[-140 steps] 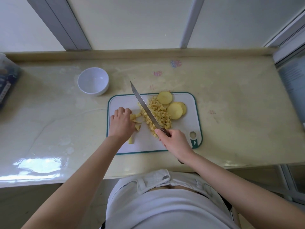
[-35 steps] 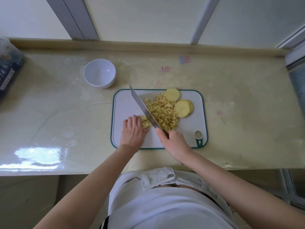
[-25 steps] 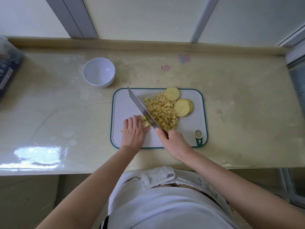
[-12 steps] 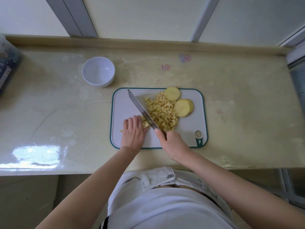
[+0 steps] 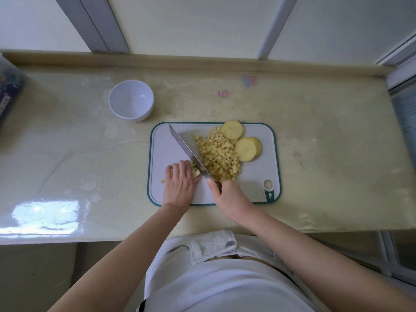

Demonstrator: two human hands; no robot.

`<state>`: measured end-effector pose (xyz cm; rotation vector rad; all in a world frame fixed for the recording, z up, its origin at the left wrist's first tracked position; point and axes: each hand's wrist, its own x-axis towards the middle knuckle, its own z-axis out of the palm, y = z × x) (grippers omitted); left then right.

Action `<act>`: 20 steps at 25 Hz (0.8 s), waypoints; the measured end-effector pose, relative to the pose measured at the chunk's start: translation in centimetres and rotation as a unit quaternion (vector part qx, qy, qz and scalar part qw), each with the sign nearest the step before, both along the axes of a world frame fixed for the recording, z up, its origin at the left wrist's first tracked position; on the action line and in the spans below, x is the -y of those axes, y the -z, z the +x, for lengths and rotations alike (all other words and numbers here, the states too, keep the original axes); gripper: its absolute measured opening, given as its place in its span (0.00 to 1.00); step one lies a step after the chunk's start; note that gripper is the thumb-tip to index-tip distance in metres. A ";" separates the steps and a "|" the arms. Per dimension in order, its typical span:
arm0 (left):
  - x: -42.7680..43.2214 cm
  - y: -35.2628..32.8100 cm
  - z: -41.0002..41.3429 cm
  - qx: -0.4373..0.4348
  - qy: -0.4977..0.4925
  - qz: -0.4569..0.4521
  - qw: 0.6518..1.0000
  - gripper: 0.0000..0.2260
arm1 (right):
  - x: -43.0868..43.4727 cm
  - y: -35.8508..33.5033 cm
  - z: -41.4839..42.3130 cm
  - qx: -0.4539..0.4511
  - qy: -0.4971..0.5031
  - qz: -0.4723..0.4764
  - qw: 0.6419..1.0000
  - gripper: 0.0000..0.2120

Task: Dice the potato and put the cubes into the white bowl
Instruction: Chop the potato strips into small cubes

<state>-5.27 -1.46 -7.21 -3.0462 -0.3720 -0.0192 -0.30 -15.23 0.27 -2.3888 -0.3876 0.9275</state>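
A white cutting board (image 5: 258, 172) with a green rim lies on the counter. On it sits a heap of potato cubes (image 5: 219, 154), with round potato slices (image 5: 245, 146) at its far right. My right hand (image 5: 229, 197) grips the handle of a long knife (image 5: 186, 149), whose blade slants to the far left beside the heap. My left hand (image 5: 180, 184) presses curled fingers onto a few potato strips (image 5: 195, 172) right against the blade. The white bowl (image 5: 131, 100) stands empty, left of and beyond the board.
The pale counter (image 5: 78, 158) has a raised back ledge below a window frame. A dark container (image 5: 9, 91) stands at the far left edge. One stray potato bit (image 5: 162, 180) lies on the board left of my left hand.
The knife has cut through more of the strips and my left hand has crept slightly left. A small bit has come to lie at the board's left side.
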 end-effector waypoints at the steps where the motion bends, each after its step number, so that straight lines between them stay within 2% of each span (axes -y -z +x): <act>1: 0.0 0.0 0.0 -0.002 0.001 0.001 1.000 0.23 | 0.0 0.1 -0.1 0.004 -0.002 0.003 1.000 0.24; 11: 0.4 -0.1 0.0 0.010 0.005 -0.008 1.000 0.19 | 0.8 -0.5 1.0 -0.043 0.034 0.034 0.998 0.26; 15: 0.0 -0.1 -0.2 -0.002 0.002 -0.008 1.000 0.25 | 0.9 -1.4 1.2 -0.052 0.040 0.055 0.996 0.25; 20: -0.3 -0.5 -0.5 0.010 -0.022 -0.049 0.998 0.33 | 1.1 -2.5 0.7 -0.051 0.037 0.069 0.996 0.26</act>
